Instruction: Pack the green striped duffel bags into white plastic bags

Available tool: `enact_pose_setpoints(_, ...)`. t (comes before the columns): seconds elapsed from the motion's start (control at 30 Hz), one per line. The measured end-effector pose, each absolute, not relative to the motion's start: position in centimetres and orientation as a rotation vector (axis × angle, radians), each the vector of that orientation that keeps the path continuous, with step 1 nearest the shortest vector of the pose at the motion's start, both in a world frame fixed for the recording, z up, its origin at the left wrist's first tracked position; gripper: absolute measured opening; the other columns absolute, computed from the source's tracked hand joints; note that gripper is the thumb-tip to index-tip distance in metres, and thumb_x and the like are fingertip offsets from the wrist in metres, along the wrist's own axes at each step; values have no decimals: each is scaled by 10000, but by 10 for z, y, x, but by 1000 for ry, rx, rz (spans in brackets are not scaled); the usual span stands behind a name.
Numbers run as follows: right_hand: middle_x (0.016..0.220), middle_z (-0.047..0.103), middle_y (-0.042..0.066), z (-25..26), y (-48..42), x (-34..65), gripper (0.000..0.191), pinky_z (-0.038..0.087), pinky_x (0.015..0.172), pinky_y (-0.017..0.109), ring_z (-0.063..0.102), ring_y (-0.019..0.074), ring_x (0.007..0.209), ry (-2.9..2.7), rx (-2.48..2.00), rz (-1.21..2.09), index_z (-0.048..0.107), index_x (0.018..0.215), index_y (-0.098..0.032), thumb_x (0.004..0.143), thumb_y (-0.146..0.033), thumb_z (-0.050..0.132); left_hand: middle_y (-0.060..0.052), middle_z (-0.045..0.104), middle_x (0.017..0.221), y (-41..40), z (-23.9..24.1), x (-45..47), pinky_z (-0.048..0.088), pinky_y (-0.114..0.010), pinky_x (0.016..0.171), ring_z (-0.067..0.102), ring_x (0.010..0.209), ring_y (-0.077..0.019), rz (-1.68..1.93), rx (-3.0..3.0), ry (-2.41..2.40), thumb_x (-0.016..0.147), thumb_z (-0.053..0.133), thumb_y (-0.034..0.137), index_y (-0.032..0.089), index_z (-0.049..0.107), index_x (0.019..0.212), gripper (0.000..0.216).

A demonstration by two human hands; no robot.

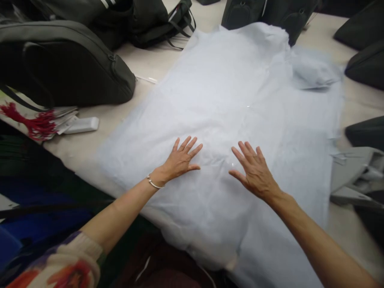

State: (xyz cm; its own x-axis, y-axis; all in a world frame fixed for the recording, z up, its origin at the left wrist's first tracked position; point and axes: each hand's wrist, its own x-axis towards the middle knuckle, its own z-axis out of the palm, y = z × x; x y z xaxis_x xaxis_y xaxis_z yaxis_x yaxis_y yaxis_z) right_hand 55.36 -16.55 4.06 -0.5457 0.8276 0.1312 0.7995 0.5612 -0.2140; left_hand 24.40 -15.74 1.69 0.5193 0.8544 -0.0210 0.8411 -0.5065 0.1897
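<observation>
A large sheet of thin pale blue-white fabric [228,92] lies spread over a cream table [150,66], its near edge hanging off the front. My left hand [180,160] rests flat on the fabric with fingers spread, a silver bracelet on its wrist. My right hand [253,172] lies flat beside it, fingers apart, a hand's width to the right. Both hands are open and hold nothing. The fabric's far right corner [312,70] is bunched up.
A big black bag [60,64] lies at the left, with more black bags [270,12] along the far edge and right side. A red tassel [33,120] and a white flat object [81,125] lie left of the fabric. A grey device [357,176] sits at the right.
</observation>
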Motion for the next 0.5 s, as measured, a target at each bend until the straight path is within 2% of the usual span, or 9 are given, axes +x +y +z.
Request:
enact_pose_setpoints(0.1, 1620, 199, 82, 46, -255, 535, 713, 109, 1202, 570, 163, 306, 1490, -2650, -1388, 252, 233, 1543, -270, 940, -573, 462, -147, 240, 1603, -200, 30, 200, 50, -580, 1197, 140, 1491, -336, 329, 2566, 1539, 894, 620, 490, 234, 292, 1518, 750)
enact_pose_setpoints(0.17, 1610, 229, 85, 32, -303, 525, 726, 112, 1201, 569, 192, 319, 1481, -2707, -1439, 330, 289, 1527, -274, 910, -579, 520, -170, 268, 1587, -237, 33, 160, 86, -560, 1200, 160, 1488, -330, 623, 2426, 1774, 926, 590, 426, 207, 309, 1506, 681)
enact_pose_setpoints(0.3, 1592, 275, 100, 8, -346, 514, 732, 132, 1197, 569, 211, 320, 1476, -2716, -1610, 396, 354, 1502, -247, 883, -579, 560, -178, 291, 1566, -321, 21, 83, 153, -492, 1212, 214, 1473, -316, 1157, 1763, 2189, 893, 615, 452, 179, 329, 1483, 710)
enact_pose_setpoints(0.37, 1601, 249, 99, 9, -351, 507, 718, 126, 1197, 571, 176, 314, 1486, -2687, -1647, 346, 345, 1506, -239, 894, -553, 552, -161, 293, 1563, -360, 12, 63, 200, -464, 1207, 253, 1459, -299, 1226, 1186, 2257, 851, 656, 479, 193, 322, 1473, 761)
enact_pose_setpoints(0.43, 1614, 210, 89, 14, -357, 496, 714, 109, 1197, 576, 142, 312, 1493, -2684, -1626, 307, 324, 1515, -252, 896, -524, 554, -133, 299, 1561, -394, 5, 61, 252, -470, 1187, 285, 1446, -276, 1170, 577, 2105, 853, 652, 487, 235, 335, 1438, 711)
enact_pose_setpoints(0.5, 1620, 192, 74, 14, -364, 486, 737, 98, 1197, 580, 133, 314, 1495, -2712, -1591, 317, 306, 1521, -276, 878, -512, 580, -145, 404, 1494, -418, -2, 76, 342, -530, 1122, 374, 1397, -304, 1023, 214, 1812, 840, 673, 503, 231, 458, 1314, 587)
